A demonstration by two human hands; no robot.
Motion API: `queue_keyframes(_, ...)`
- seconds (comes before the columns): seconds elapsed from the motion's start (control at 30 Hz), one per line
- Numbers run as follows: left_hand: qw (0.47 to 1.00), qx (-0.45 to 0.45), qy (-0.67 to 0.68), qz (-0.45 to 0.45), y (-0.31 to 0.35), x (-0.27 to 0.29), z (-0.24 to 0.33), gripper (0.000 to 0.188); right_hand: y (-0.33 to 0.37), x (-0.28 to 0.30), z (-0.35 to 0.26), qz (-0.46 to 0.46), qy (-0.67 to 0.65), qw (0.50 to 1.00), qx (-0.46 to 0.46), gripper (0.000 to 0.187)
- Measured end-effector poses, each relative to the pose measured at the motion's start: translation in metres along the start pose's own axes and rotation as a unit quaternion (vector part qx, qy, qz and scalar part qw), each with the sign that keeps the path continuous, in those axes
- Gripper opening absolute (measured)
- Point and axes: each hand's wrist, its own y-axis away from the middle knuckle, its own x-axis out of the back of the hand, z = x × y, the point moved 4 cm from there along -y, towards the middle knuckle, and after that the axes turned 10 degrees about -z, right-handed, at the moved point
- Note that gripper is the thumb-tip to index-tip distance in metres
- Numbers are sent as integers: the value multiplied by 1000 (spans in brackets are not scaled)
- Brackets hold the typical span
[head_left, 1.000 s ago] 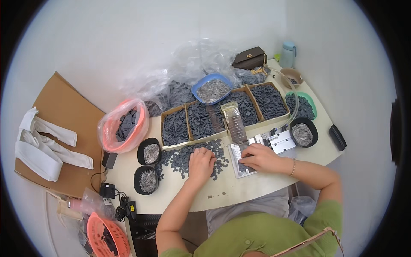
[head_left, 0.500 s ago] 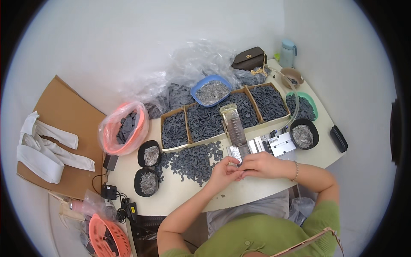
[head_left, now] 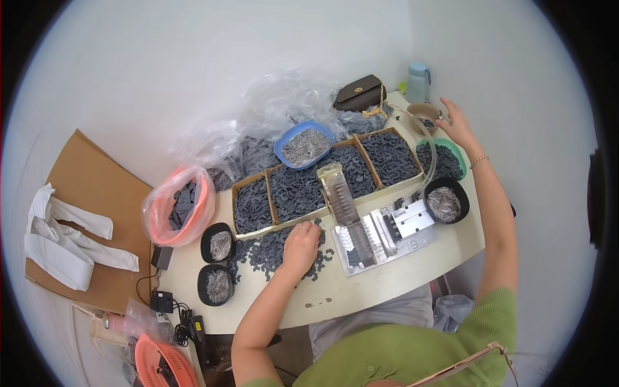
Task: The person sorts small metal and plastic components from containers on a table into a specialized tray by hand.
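Dark plastic pieces [head_left: 274,255] lie heaped on the desk [head_left: 387,284] under your left hand [head_left: 301,245], its grip curled onto them, while your right hand [head_left: 456,126], fingers spread and empty, reaches far right.

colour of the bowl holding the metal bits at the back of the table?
Blue bowl, clearest in the head view.

The pale bench [head_left: 387,290] carries three cardboard trays [head_left: 325,184] of dark blue-grey pieces across its middle. A loose heap of the same pieces [head_left: 271,255] lies at seven o'clock from them, with two black bowls [head_left: 216,264] further toward nine. A metal jig [head_left: 380,235] sits at five o'clock, a third black bowl [head_left: 446,201] at three, and a blue bowl [head_left: 304,144] at twelve.
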Motion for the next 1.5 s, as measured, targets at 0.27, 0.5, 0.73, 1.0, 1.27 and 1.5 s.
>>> queue_keyframes(0.27,936,52,344,-57,3,-7,42,17,42,-28,-91,-135,-115,980,86,32)
queue_keyframes(0.5,999,-33,38,17,12,-21,56,16,105,-89,-215,-327,-104,891,296,23)
queue_keyframes(0.73,999,-2,-31,-8,35,-21,65,28,136,-162,-260,-339,41,855,389,14)
queue_keyframes(1.0,999,-13,38,32,53,10,57,15,144,-218,-284,-309,61,863,396,11)
queue_keyframes(1.27,992,85,-7,94,42,35,-24,7,124,-178,-276,-346,-29,875,338,11)
queue_keyframes(1.5,996,70,-44,36,35,24,-25,9,144,-122,-236,-353,-64,885,298,10)
